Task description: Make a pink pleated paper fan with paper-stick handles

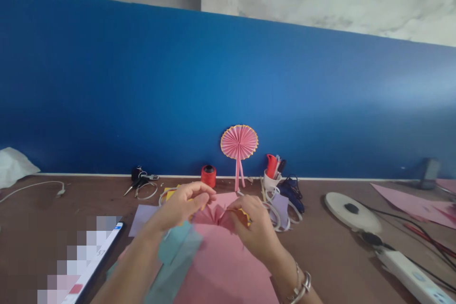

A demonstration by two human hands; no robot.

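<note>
A pleated pink paper fan [218,214] with yellow edging is bunched at its middle, between my two hands. My right hand [253,223] grips its right side with thumb and bent fingers. Just above the fan's left side is my left hand [188,203], its thumb and fingertips drawn together in a pinch. Anything it pinches is too small to make out. Beneath lie large pink paper sheets [224,266] and a teal paper piece [178,242]. A finished round pink fan [239,142] with a paper handle leans upright against the blue panel.
A red thread spool [208,176], scissors [137,183] and a white cup of pens [271,179] stand along the back. A phone [107,247] lies at left. On the right are a round white disc [351,211], a power strip [409,270], cables and pink paper [416,202].
</note>
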